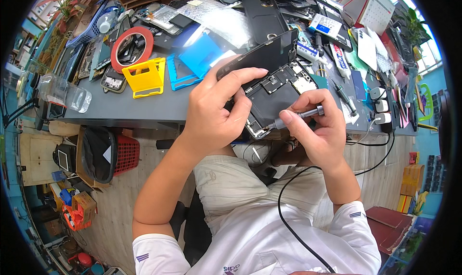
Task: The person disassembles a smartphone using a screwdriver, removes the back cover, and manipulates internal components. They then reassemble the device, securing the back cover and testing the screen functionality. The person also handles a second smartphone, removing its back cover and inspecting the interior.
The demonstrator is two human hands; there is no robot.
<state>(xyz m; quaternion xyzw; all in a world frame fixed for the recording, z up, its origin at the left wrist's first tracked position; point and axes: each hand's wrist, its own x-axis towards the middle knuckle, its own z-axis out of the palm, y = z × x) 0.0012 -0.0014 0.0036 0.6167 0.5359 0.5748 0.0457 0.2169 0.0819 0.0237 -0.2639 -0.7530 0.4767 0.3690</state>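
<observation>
An opened smartphone [275, 101] is held over the front edge of the desk, its inner parts facing up. Its dark screen panel [270, 55] is lifted away at an angle along the far side. My left hand [217, 106] grips the phone by its left side, thumb and forefinger pressed near the screen panel. Between the thumb and fingers of my right hand [315, 126] is a slim grey screwdriver [301, 115]. Its tip points at the phone's lower end, near the bottom corner; whether it touches a screw is too small to tell.
Yellow [144, 78] and blue [192, 63] phone stands sit left of the phone, near a red tape roll [132, 49]. A clear bottle [65, 92] lies at the desk's left edge. Tubes [340, 61], a pen-like tool [345, 100] and white chargers [381, 106] lie right. A black cable [284, 217] crosses my lap.
</observation>
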